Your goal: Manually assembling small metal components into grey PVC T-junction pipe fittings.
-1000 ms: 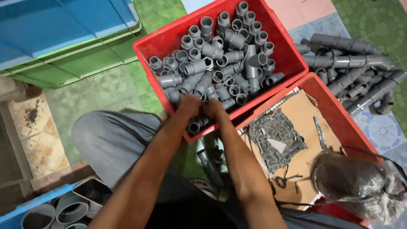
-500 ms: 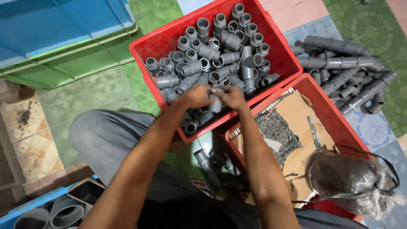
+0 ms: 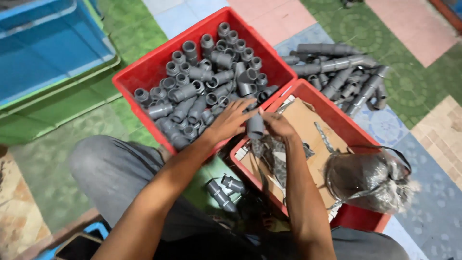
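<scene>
Far left we note a blue bin (image 3: 48, 45) nested in a green one, its far end cut off by the frame. Next, the red crate (image 3: 144, 72) sits on the tiled floor, heaped with loose grey pipe fittings (image 3: 202, 77).

Centre: our left hand (image 3: 231, 123) reaches over the crate's near corner, fingers curled on one side of a short grey fitting (image 3: 255, 126). Our right hand (image 3: 278, 126) meets it from the other side. Both grips are pinching this one piece, which stands roughly upright between the two crates. Whether it is one part or two being pushed together we cannot tell; the fingers cover its ends.

Below the hands, two joined fittings (image 3: 222, 190) lie by our knee.

Right: a second red crate (image 3: 353, 219) holds cardboard, dark tangled strips and a tied plastic bag (image 3: 368, 175) whose contents are blurred. Beyond it, longer assembled pipes (image 3: 341, 72) are piled on the floor.

Judging progress: some assemblies are done, but the first crate is still nearly full, so most of the work looks left.
</scene>
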